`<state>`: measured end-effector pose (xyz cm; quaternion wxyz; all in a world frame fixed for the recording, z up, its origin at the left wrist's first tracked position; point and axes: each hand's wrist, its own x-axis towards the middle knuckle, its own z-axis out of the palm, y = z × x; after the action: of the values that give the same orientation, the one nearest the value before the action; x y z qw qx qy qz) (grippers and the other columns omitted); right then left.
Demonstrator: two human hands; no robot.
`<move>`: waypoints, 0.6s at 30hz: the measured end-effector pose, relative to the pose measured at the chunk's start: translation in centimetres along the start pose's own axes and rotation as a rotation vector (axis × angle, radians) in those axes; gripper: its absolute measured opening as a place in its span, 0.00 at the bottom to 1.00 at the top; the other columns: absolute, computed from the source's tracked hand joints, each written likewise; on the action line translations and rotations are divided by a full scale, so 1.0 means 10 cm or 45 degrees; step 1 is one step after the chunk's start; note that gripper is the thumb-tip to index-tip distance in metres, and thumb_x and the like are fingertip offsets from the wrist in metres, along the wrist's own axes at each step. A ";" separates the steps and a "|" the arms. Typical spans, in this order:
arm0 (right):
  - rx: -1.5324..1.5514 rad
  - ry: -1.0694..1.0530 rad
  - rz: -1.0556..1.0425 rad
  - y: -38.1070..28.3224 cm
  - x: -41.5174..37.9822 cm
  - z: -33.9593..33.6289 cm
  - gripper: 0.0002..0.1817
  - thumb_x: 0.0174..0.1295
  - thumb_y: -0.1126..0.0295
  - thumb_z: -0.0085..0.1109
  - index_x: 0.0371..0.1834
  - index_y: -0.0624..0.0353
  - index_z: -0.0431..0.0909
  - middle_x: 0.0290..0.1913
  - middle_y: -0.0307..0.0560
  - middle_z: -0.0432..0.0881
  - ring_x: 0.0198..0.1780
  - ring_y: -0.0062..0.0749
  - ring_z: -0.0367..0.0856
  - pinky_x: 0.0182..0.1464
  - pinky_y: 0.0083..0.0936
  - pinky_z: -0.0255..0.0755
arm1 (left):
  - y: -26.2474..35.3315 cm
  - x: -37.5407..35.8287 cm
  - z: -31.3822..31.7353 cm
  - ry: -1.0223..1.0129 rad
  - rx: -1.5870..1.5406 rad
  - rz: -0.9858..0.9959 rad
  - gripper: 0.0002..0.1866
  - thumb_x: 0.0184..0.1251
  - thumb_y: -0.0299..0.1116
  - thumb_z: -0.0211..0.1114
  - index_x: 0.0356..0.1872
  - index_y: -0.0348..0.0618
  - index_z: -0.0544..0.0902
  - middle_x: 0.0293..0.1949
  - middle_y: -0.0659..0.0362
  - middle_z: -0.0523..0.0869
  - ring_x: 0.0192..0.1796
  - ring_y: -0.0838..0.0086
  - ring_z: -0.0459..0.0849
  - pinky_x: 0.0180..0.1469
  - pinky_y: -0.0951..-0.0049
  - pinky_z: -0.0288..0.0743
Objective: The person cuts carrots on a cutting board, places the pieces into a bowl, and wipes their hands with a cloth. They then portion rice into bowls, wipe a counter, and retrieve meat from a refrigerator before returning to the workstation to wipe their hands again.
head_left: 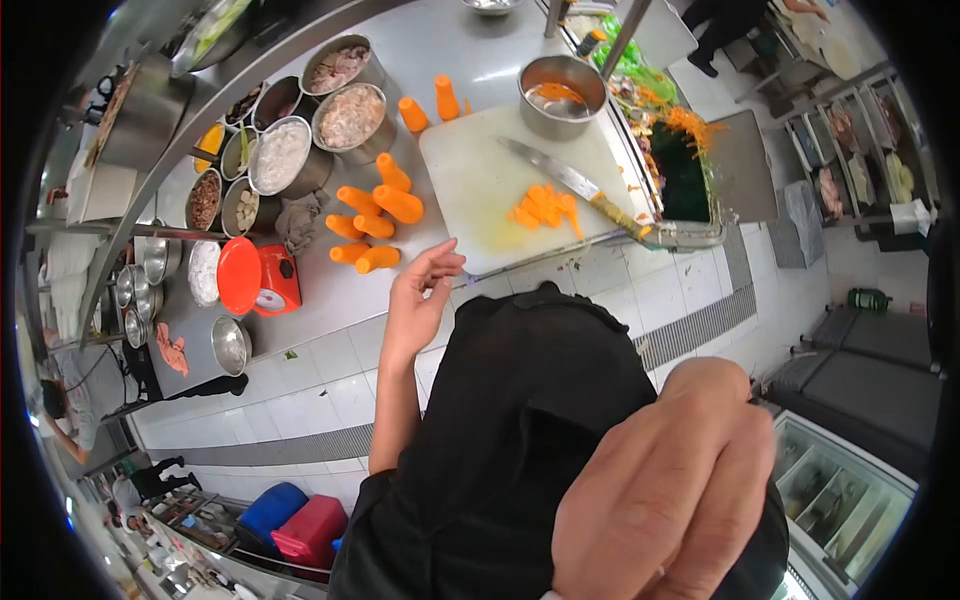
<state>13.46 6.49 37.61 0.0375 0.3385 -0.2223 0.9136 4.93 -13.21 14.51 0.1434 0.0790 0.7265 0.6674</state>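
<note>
White tiled floor (330, 385) w/ drain grate (700, 320), steel counter (470, 45), glass-top freezer (840, 495) maybe, bright light

Right hand (665, 490) blurred, cut off at bottom edge; shelf items (865, 150) indistinct.

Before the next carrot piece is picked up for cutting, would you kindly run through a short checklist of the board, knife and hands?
1. Knife lies flat on the cutting board, no hand on it: ok.
2. Left hand empty, fingers open near the carrot pieces: ok.
3. Right hand close to the camera, away from the board, nothing seen in it: ok.
4. Cut carrot slices crowd the blade: not ok.
5. Steel bowl sits on the board's far corner: ok.
</note>
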 end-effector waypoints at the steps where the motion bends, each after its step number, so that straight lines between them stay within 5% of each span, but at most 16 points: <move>1: 0.042 0.160 -0.164 0.05 -0.01 0.05 0.05 0.63 0.82 0.62 0.34 0.77 0.85 0.36 0.66 0.85 0.29 0.44 0.84 0.28 0.30 0.78 | -0.02 0.02 0.02 -0.003 -0.021 0.012 0.27 0.65 0.14 0.53 0.66 0.40 0.77 0.50 0.57 0.86 0.51 0.74 0.84 0.56 0.74 0.75; 2: -0.067 -0.314 0.028 -0.13 0.16 -0.27 0.05 0.61 0.82 0.64 0.36 0.75 0.85 0.37 0.67 0.85 0.30 0.43 0.85 0.28 0.30 0.78 | -0.02 0.04 0.02 -0.014 -0.003 -0.014 0.27 0.65 0.13 0.53 0.66 0.41 0.77 0.50 0.56 0.86 0.51 0.74 0.83 0.56 0.74 0.75; 5: -0.470 -0.083 -0.201 -0.11 0.18 -0.14 0.07 0.60 0.80 0.65 0.40 0.74 0.85 0.38 0.65 0.85 0.29 0.42 0.84 0.26 0.32 0.77 | 0.02 0.09 0.01 -0.041 0.040 -0.003 0.27 0.65 0.14 0.54 0.66 0.42 0.77 0.50 0.56 0.86 0.51 0.74 0.84 0.56 0.73 0.75; 6: -0.553 -0.264 -0.457 0.06 0.10 -0.28 0.08 0.59 0.79 0.66 0.40 0.70 0.82 0.35 0.63 0.85 0.26 0.41 0.83 0.24 0.30 0.76 | 0.01 0.11 0.01 -0.045 0.056 0.000 0.26 0.66 0.14 0.54 0.65 0.41 0.77 0.49 0.56 0.86 0.51 0.73 0.84 0.56 0.73 0.76; 10: -0.646 0.002 -0.535 0.12 0.00 -0.07 0.07 0.63 0.76 0.64 0.34 0.62 0.74 0.31 0.64 0.86 0.25 0.42 0.82 0.21 0.25 0.76 | -0.03 0.18 -0.05 -0.101 0.114 0.012 0.26 0.66 0.15 0.54 0.66 0.41 0.77 0.51 0.57 0.86 0.52 0.73 0.84 0.58 0.71 0.75; 13: -0.420 0.326 -0.257 0.09 0.01 0.21 0.06 0.70 0.74 0.58 0.40 0.61 0.71 0.31 0.65 0.86 0.25 0.43 0.82 0.21 0.27 0.77 | -0.10 0.26 -0.08 -0.133 0.162 0.031 0.26 0.66 0.15 0.54 0.66 0.41 0.77 0.51 0.57 0.86 0.52 0.73 0.84 0.58 0.71 0.75; 14: -0.443 -0.004 -0.235 0.01 0.16 -0.02 0.07 0.74 0.72 0.54 0.46 0.59 0.66 0.31 0.65 0.85 0.25 0.44 0.82 0.21 0.29 0.78 | -0.15 0.29 -0.08 -0.152 0.172 0.011 0.26 0.66 0.15 0.54 0.66 0.41 0.77 0.51 0.56 0.86 0.52 0.73 0.84 0.58 0.71 0.74; 18: -0.444 0.085 -0.197 0.16 0.05 -0.02 0.09 0.73 0.71 0.55 0.48 0.59 0.64 0.34 0.68 0.85 0.29 0.47 0.84 0.23 0.27 0.79 | -0.28 0.39 -0.05 -0.242 0.216 -0.025 0.26 0.66 0.15 0.55 0.65 0.42 0.78 0.50 0.56 0.86 0.52 0.73 0.84 0.58 0.72 0.75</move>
<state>12.54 5.14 37.19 0.1731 0.3124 -0.3493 0.8663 1.32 -12.79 11.35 0.2111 0.1468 0.7642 0.5915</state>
